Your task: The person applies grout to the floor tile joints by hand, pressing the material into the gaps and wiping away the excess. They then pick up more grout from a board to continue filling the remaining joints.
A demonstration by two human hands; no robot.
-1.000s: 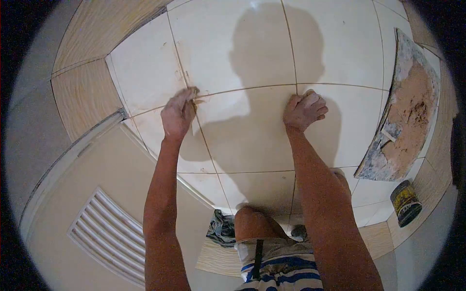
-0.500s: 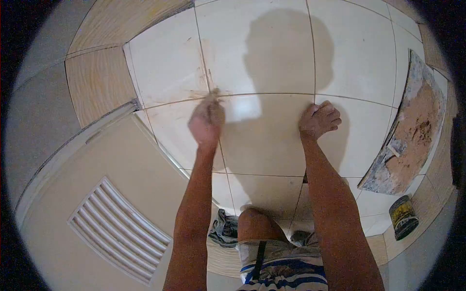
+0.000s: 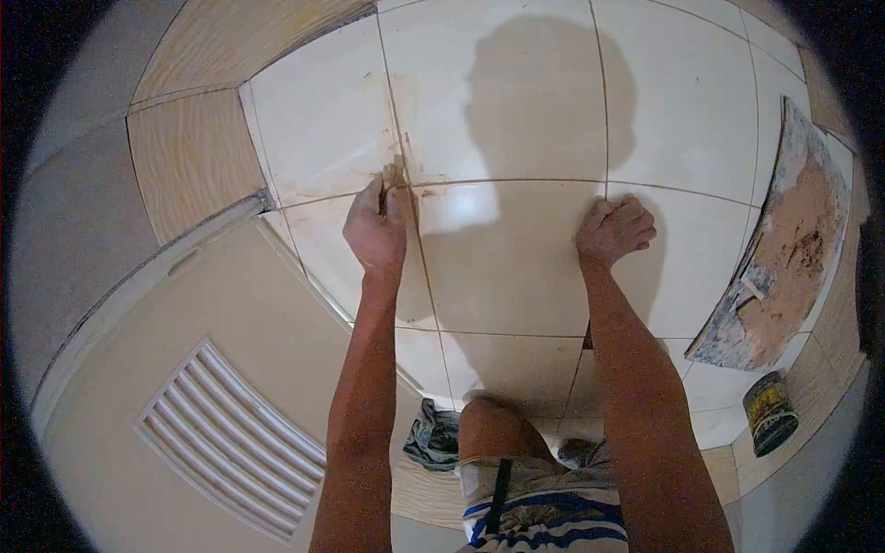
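My left hand [image 3: 376, 230] pinches a small tan piece [image 3: 394, 172] between thumb and fingers; its kind is too small to make out. The piece sits right by the crossing of two joints between the white floor tiles [image 3: 313, 129]. Brown smears [image 3: 419, 175] of grout lie around that crossing. Farther right, my right hand [image 3: 616, 230] rests on the tiles with its fingers curled in, close below another joint crossing, and nothing shows in it.
At the right a worn board [image 3: 710, 336] carries a heap of brown powdery mix [image 3: 784, 249] and a small pale piece. A dirty yellow-and-black can [image 3: 770, 415] stands below it. A louvred door [image 3: 120, 341] is at the left. A dark crumpled bag [image 3: 431, 438] lies near my knee.
My left hand has shifted slightly left and turned, so the tan piece shows more clearly beside the joint. My right hand stays in place; the whole view has drifted a little.
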